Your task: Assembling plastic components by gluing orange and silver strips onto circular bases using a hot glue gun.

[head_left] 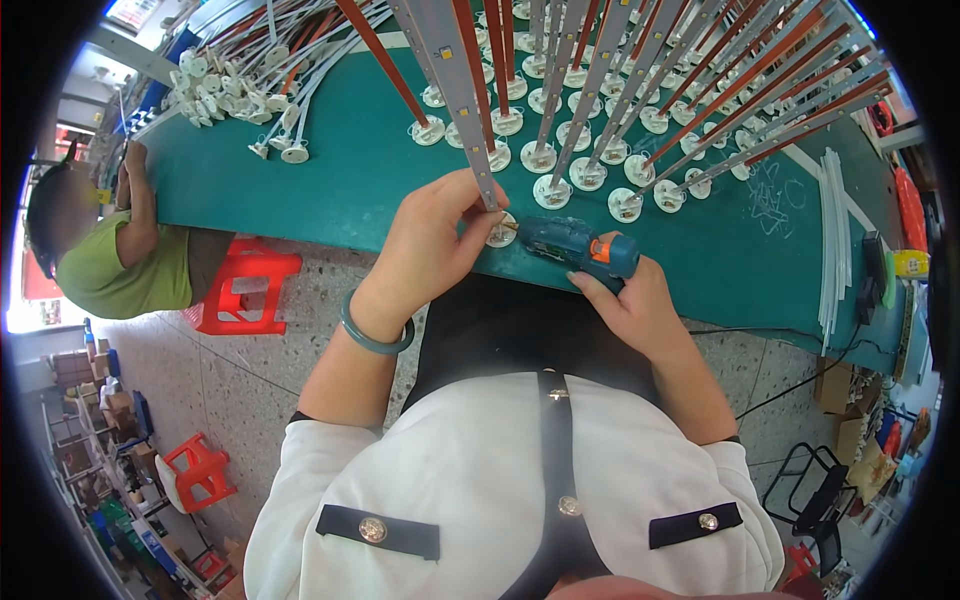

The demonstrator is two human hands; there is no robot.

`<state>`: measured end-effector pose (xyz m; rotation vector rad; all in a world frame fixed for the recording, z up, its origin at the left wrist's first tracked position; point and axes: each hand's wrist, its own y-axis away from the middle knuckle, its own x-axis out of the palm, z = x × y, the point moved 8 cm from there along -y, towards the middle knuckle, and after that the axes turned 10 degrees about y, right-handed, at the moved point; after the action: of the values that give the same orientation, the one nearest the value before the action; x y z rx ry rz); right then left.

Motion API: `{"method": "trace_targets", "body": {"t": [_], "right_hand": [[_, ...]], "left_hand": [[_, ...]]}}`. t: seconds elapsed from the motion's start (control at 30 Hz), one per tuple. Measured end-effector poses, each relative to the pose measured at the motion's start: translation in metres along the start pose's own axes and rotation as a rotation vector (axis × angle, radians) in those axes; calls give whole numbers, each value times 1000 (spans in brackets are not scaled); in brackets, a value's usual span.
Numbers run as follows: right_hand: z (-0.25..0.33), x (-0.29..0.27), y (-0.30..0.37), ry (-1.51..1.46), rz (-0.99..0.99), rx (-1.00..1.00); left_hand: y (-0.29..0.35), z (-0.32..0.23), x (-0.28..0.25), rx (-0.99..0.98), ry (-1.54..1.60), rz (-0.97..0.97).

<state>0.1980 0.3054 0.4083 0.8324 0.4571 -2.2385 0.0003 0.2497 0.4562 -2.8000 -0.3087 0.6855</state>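
Observation:
My left hand (430, 235) pinches the lower end of an upright grey LED strip (458, 90) between thumb and fingers, right above a round white base (502, 232). My right hand (640, 305) is wrapped round a teal power screwdriver (575, 245) with an orange switch. Its brass-coloured tip points left and meets the foot of the strip over the base. Whether a screw sits at the tip is too small to tell. Part of the base is hidden behind my left fingers. Its handle is mostly covered by my right hand.
Many grey and brown strips stand on white bases (552, 190) across the green table (340, 150). Loose strips with white ends (205, 90) are heaped at far left, flat strips (835, 250) at right. A person (125, 235) sits at left by a red stool (250, 285).

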Motion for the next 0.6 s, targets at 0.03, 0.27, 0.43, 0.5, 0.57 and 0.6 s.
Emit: {"method": "trace_targets", "body": {"t": [0.03, 0.27, 0.43, 0.5, 0.57, 0.6], "right_hand": [[2, -2, 1, 20, -16, -6], [14, -7, 7, 181, -60, -75], [-23, -8, 16, -231, -54, 7], [-31, -7, 16, -558, -37, 108], [-35, -7, 17, -617, -44, 125], [-37, -6, 16, -679, -55, 140]], "left_hand": [[0, 0, 0, 5, 0, 2], [2, 1, -1, -31, -17, -1], [-3, 3, -31, 11, -29, -122], [-10, 11, -41, -7, -50, -171], [-18, 19, -48, 23, -63, -205], [-22, 26, -49, -1, -88, -172]]}}
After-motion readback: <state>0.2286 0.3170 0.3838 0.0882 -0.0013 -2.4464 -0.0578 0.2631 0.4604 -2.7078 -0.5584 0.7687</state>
